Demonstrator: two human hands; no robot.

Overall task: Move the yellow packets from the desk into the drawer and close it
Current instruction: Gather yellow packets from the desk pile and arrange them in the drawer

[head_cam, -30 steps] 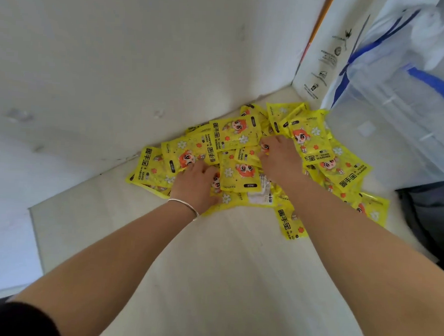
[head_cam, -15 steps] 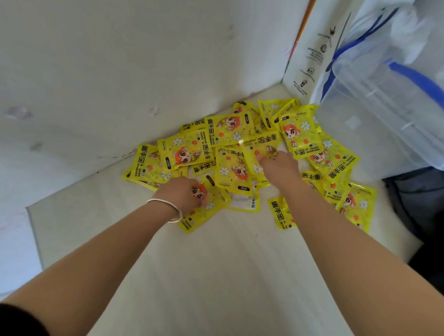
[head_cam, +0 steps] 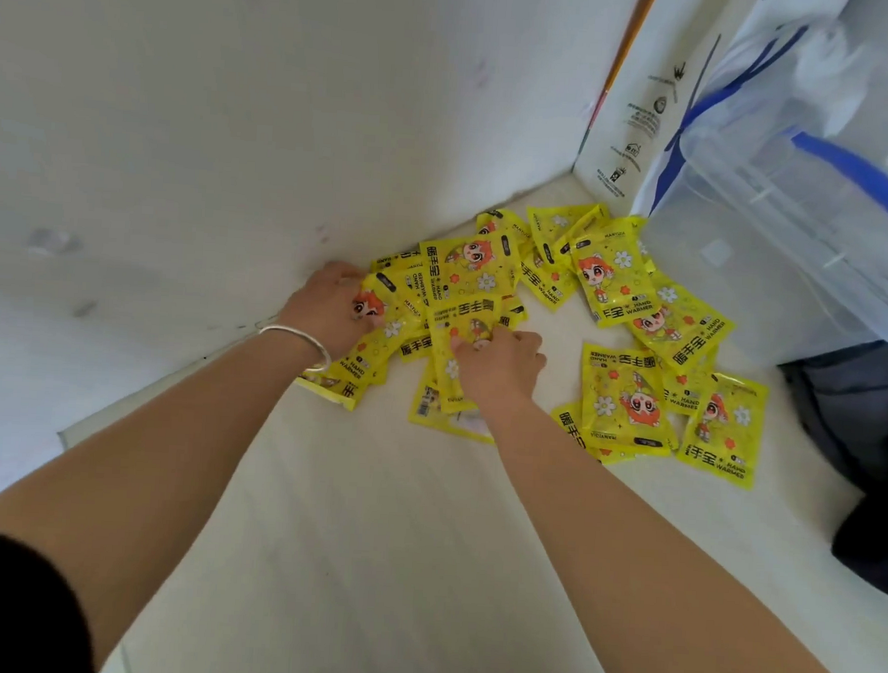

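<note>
Left grip [head_cam: 325, 304] is curling around yellow packets [head_cam: 619, 397] at the pile's left edge; right grip [head_cam: 499, 362] is pinching one mid-pile. All are lying scattered across the far tabletop [head_cam: 369, 538].

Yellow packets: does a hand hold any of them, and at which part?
The left hand grips a bunch of yellow packets at its left edge. The right hand rests on the middle ones; a grip cannot be told.
</note>
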